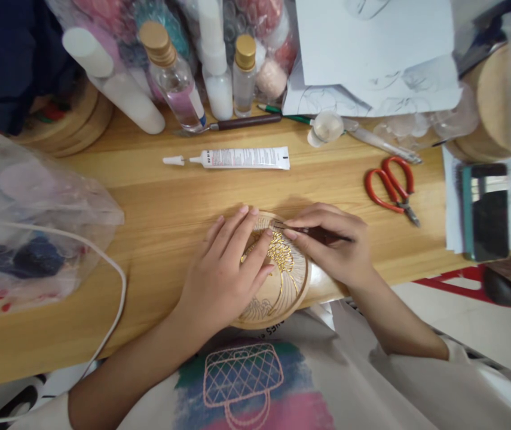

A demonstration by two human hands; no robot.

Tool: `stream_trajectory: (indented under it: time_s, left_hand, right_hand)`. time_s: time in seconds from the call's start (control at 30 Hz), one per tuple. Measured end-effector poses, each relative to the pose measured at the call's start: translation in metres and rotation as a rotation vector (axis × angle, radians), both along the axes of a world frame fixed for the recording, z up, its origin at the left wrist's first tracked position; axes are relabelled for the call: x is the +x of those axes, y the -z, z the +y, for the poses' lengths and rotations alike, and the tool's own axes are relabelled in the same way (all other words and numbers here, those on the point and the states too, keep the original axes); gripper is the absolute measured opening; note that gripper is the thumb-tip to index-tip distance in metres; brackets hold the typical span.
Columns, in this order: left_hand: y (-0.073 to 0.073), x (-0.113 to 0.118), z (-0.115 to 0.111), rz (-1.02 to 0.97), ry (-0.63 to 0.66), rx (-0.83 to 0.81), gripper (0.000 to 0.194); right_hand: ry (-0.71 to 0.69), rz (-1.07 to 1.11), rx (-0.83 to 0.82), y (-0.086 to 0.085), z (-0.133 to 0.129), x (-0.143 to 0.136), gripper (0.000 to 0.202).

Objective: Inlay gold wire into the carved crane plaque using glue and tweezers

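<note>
A round wooden plate [300,292] lies at the table's front edge, its face drawn with fine dark lines and partly covered by a raised gold wire pattern [282,254]. My left hand [223,272] rests over the plate's left side, fingers stretched and apart, the index fingertip on the gold pattern. From the right, my right hand [342,239] is closed around dark tweezers [300,229]. Their tips reach the plate's upper part, close to my left index finger. What exactly lies between the tips is too small to make out.
Beyond the plate lies a white glue tube [246,157] with its cap off. Red-handled pliers [394,188] and a phone [486,212] are to the right. Bottles [177,89], a small cup [327,126] and papers [372,60] line the back. A plastic bag [44,209] and white cable [123,280] occupy the left.
</note>
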State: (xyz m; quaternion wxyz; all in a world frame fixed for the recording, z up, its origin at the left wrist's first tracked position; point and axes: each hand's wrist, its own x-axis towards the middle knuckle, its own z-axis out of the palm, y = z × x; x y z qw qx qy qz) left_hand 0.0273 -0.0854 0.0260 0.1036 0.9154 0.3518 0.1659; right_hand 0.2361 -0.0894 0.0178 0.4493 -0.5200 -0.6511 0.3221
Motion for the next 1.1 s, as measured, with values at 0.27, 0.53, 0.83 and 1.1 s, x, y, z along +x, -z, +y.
stream_trajectory:
  time_s: [0.27, 0.53, 0.83, 1.1]
  left_hand:
    - [0.0001, 0.0011, 0.0009, -0.018, 0.002, 0.0, 0.033]
    - [0.0, 0.0022, 0.0005, -0.019, 0.002, -0.003, 0.033]
    - [-0.0001, 0.0016, -0.0004, -0.022, -0.011, 0.0, 0.033]
    - [0.0001, 0.0017, 0.0002, -0.021, -0.011, 0.001, 0.033]
  right_hand:
    - [-0.006, 0.001, 0.004, 0.0004, -0.0004, 0.0008, 0.01]
    - [-0.015, 0.004, 0.006, 0.0006, -0.0001, 0.0007, 0.011]
    - [-0.013, 0.014, 0.0, 0.0012, 0.0002, 0.0011, 0.01]
    - [-0.025, 0.018, 0.009, -0.0001, 0.0011, 0.0019, 0.014]
